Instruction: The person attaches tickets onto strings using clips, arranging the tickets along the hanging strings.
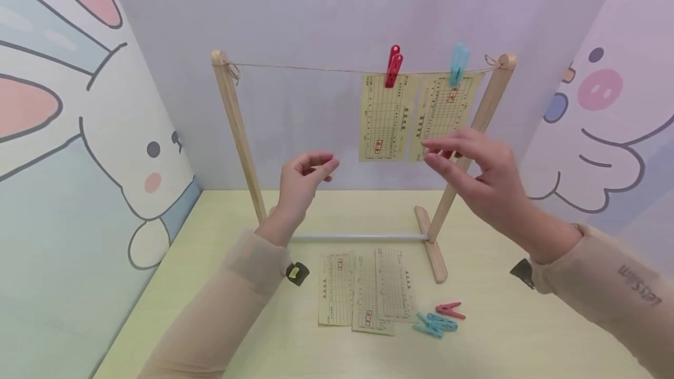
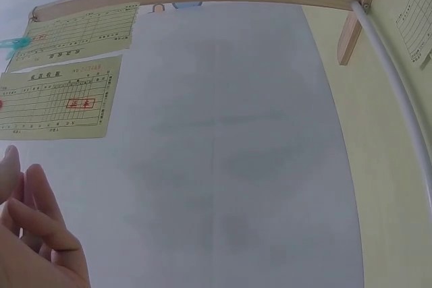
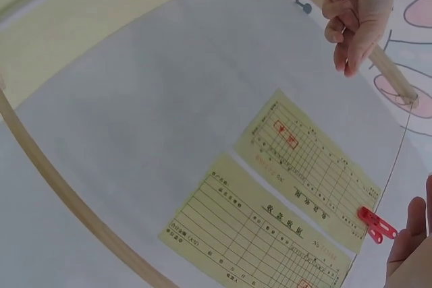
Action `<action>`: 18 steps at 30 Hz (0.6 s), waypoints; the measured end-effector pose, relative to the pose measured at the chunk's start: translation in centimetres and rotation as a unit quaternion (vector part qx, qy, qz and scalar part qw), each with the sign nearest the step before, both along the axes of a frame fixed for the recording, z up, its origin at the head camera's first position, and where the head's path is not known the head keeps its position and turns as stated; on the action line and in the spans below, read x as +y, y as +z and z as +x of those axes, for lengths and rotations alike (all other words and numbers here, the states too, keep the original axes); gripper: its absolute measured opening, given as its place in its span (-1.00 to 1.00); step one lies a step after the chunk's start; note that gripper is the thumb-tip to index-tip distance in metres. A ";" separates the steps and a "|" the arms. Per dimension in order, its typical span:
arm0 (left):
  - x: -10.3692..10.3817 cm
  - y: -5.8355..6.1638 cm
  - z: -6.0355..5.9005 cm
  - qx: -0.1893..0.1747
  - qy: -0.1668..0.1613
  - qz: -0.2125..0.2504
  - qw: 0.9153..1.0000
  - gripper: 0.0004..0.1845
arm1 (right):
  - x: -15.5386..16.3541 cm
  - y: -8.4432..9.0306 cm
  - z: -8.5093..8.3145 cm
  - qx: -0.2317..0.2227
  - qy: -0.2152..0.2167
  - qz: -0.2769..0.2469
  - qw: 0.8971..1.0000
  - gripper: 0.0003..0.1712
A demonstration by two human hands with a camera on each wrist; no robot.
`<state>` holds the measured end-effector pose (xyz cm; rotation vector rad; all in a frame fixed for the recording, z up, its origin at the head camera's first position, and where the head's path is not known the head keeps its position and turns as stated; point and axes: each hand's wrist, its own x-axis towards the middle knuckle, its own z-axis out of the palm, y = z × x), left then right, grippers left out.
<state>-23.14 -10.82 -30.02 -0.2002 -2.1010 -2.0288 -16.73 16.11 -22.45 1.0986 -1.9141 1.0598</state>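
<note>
My left hand [image 1: 304, 183] is raised in front of the wooden rack, its fingers loosely bent and holding nothing. To its right, my right hand [image 1: 481, 171] is up before the right post, thumb and fingers apart with nothing between them. Two yellow printed receipt slips hang side by side from a twine line [image 1: 305, 68]. A red clothespin [image 1: 392, 69] clips the left slip [image 1: 383, 119], and a light blue clothespin [image 1: 458, 66] clips the right slip [image 1: 444, 101]. In the head view the right fingertips overlap the lower part of the right slip.
Three more receipt slips [image 1: 337, 294] lie partly overlapping on the table [image 1: 253, 338]. Beside them lie a pink-red clothespin [image 1: 450, 310] and blue clothespins [image 1: 436, 324]. The rack has wooden posts [image 1: 238, 127], a white lower bar [image 1: 363, 238] and a wooden foot [image 1: 433, 250].
</note>
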 end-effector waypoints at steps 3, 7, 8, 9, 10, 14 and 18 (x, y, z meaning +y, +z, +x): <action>0.0 -0.4 0.1 -0.002 -0.001 -0.001 1.000 -0.72 | 0.0 -0.7 0.2 -0.003 0.007 -0.010 1.000 -0.79; 0.1 -1.1 0.8 -0.010 -0.005 -0.004 1.000 -0.75 | 0.0 -1.5 0.5 -0.007 0.007 -0.016 1.000 -0.80; 0.2 -1.4 1.0 -0.011 -0.006 -0.006 1.000 -0.76 | 0.0 -1.7 0.5 -0.009 0.006 -0.017 1.000 -0.80; 0.2 -1.6 1.2 -0.012 -0.006 -0.007 1.000 -0.76 | 0.0 -1.9 0.6 -0.010 0.005 -0.019 1.000 -0.80; 0.2 -1.9 1.3 -0.012 -0.006 -0.009 1.000 -0.77 | 0.0 -2.1 0.7 -0.011 0.003 -0.020 1.000 -0.80; 0.2 -3.1 1.8 -0.012 -0.002 -0.006 1.000 -0.77 | 0.1 -2.8 0.9 -0.021 0.014 -0.036 0.999 -0.78; 0.1 -3.9 2.2 -0.019 0.009 -0.001 1.000 -0.76 | 0.1 -3.6 0.8 -0.029 0.059 -0.071 0.995 -0.80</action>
